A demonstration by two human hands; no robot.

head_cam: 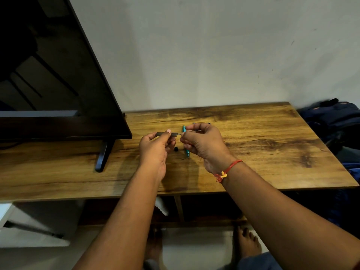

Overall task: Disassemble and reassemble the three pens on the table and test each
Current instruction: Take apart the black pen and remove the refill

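My left hand (155, 147) pinches a dark pen barrel (161, 134) level above the wooden table (253, 145). My right hand (202, 142) pinches a thin refill (194, 130), whose left end meets the barrel's open mouth. A teal pen (186, 151) lies on the table under my hands, mostly hidden by my right hand. A small black pen part (176, 148) sits on the table between my hands. Another dark pen tip (209, 123) peeks out behind my right hand.
A large dark television (58, 84) on a black foot (103, 154) fills the table's left half. A dark blue backpack (335, 119) lies past the table's right edge. A pale wall stands behind. My bare feet show below the table's front edge.
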